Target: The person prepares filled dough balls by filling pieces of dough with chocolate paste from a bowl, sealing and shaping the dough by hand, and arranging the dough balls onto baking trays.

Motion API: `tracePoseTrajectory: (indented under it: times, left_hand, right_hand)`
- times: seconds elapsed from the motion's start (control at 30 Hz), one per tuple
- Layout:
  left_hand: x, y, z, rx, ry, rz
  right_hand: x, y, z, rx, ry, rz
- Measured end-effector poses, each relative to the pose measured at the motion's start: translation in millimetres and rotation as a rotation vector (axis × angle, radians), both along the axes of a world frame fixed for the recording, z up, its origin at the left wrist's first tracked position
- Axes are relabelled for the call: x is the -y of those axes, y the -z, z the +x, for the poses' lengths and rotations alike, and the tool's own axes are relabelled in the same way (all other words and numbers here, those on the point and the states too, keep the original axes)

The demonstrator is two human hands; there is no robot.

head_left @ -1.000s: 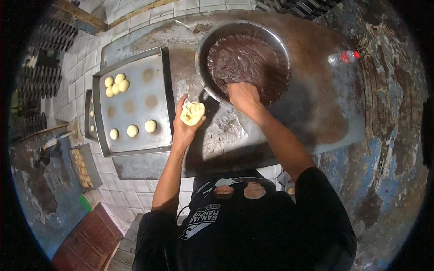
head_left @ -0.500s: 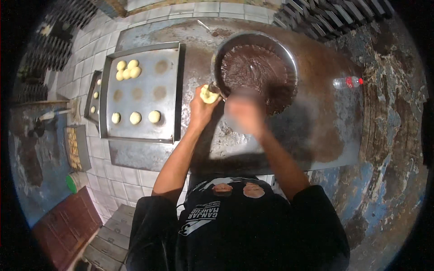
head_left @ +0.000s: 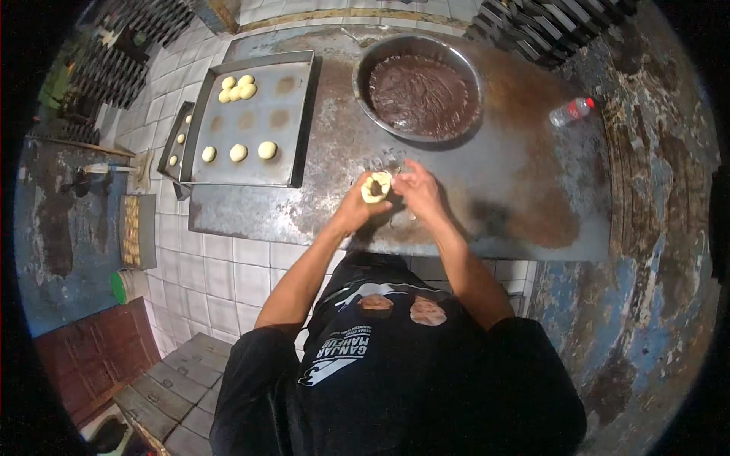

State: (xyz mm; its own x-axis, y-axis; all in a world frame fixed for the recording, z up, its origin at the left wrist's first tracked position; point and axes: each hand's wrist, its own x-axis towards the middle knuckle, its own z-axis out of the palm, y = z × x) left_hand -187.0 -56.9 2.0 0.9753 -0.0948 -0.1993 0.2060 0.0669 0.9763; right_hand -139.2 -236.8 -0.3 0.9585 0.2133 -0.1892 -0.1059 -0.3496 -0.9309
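Observation:
In my left hand (head_left: 356, 207) I hold a cupped piece of pale yellow dough (head_left: 375, 188), its open side up, with dark brown filling in its middle. Close against the dough's right side is my right hand (head_left: 417, 190), its fingers bent together. A thin, shiny bit shows by those fingertips, too small to name. Beyond both hands stands a big round metal bowl (head_left: 473, 121) of thick dark brown filling (head_left: 418, 95). To the left lies a square metal baking tray (head_left: 251, 176) carrying several dough balls (head_left: 238, 153), some clustered at its far side.
A plastic bottle with a red cap (head_left: 572, 112) lies at the table's right. Past the bowl's far left rim is a small utensil (head_left: 351, 36). Another tray (head_left: 176, 144) with dough balls sits partly beneath the big tray. Dark stacked tins (head_left: 544, 30) fill the far right.
Both hands have come away from the bowl's near left side toward the table's near edge. My right hand has moved beside the dough, which now shows filling inside. The view has shifted slightly.

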Motion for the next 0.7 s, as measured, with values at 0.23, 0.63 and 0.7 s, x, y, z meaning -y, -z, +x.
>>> tracePoseTrajectory:
  times: [0.23, 0.63, 0.7]
  left_hand:
    - [38.7, -37.2, -50.0, -0.057, -0.064, -0.006]
    - [35.8, -93.7, -114.6, 0.236, -0.031, 0.441]
    - [12.9, -98.8, -118.2, 0.045, 0.065, 0.455]
  right_hand:
    - [33.9, -69.8, -87.8, 0.414, -0.12, -0.028]
    - [26.4, -52.2, -108.8, -0.375, -0.104, 0.826]
    - [19.6, -81.4, -104.0, -0.403, -0.234, 0.781]
